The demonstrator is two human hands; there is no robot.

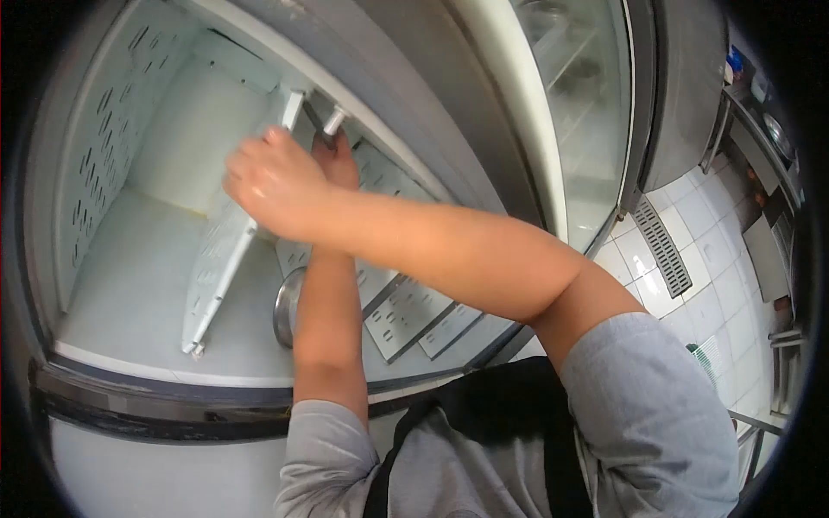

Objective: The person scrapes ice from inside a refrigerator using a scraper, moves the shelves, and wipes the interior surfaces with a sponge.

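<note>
Inside a white-lined cabinet, a white perforated panel (216,274) stands tilted on edge. My right hand (272,183) is closed in a fist over the panel's upper part. Whether it grips the panel's edge or something smaller, I cannot make out. Behind my right wrist, my left hand (338,162) is raised with its fingers curled, partly hidden. Its fingertips meet a small dark piece just below a white knob (335,119) near the cabinet's frame. Beside my left forearm shows part of a round metal bowl (287,308).
More perforated panels (401,319) lie overlapping on the right of the cabinet floor. The cabinet's front rim (173,375) runs below my arms. At the right are a glass door (596,112), a tiled floor (712,229) with a drain grate (663,246), and metal shelving (760,129).
</note>
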